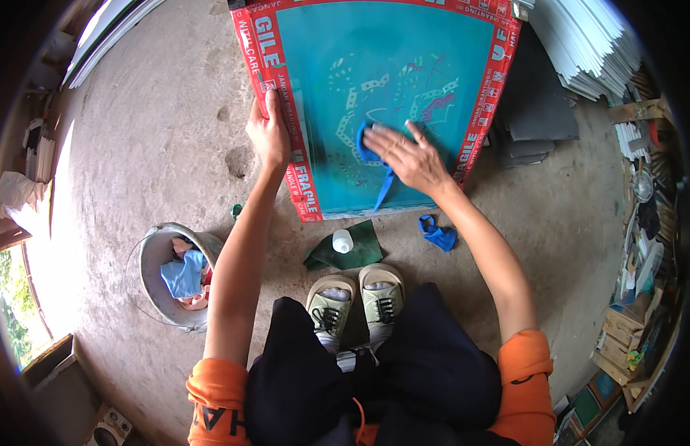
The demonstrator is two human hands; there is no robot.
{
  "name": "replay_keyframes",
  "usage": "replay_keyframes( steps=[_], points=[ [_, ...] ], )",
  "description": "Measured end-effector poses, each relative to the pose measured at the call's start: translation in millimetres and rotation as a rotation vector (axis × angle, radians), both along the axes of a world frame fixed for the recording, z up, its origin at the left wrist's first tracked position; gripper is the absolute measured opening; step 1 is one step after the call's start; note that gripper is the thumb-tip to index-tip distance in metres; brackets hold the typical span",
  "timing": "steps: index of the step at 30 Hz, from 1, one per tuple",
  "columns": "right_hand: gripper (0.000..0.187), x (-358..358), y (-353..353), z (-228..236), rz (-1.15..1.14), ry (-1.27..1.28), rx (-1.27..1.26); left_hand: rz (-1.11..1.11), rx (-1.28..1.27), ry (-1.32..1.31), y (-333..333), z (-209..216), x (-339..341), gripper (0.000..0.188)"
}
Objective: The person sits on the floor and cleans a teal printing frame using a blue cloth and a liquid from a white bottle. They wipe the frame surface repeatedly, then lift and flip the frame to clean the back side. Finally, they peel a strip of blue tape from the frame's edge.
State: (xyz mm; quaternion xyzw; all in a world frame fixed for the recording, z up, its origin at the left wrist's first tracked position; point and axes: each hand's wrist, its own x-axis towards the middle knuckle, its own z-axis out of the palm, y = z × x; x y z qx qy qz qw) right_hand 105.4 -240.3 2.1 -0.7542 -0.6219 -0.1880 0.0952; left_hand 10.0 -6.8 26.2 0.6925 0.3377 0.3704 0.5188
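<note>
A screen-printing frame (326,178) stands tilted in front of me, its teal mesh marked with pale and magenta patterns and its border covered in red tape. My left hand (270,137) grips the left edge, thumb on the tape and the other fingers mostly hidden behind. With fingers stretched, my right hand (406,154) presses a blue cloth (365,143) flat against the mesh; a strip of that cloth hangs below. On the floor under the frame, a white bottle (342,241) stands on a dark green cloth (365,244). Another blue cloth (438,233) lies crumpled to its right.
A grey metal bucket (153,276) holding several rags (183,276) stands left of my legs. Stacked white sheets (582,41) and dark flat boards (538,111) are at the far right. Cluttered shelving (631,327) runs along the right side. My shoes (380,301) are close below the green cloth.
</note>
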Motion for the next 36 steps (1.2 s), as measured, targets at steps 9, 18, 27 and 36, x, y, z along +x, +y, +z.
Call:
replay_keyframes(
  steps=[9, 18, 27, 36],
  points=[
    [0.049, 53.4, 19.2, 38.9, 0.259, -0.227, -0.059, 0.003, -0.014, -0.005, 0.7, -0.9, 1.1, 0.042],
    [0.046, 30.8, -6.8, 20.9, 0.368, -0.040, -0.196, -0.035, -0.043, -0.025, 0.7, -2.5, -0.6, 0.039],
    [0.044, 37.4, -8.7, 25.7, 0.315, -0.002, -0.059, -0.030, -0.008, -0.015, 0.3, -1.4, -0.2, 0.039],
    [0.051, 41.3, 31.5, 46.0, -0.033, 0.025, 0.286, -0.032, -0.014, -0.029, 1.1, -1.4, -0.2, 0.037]
  ],
)
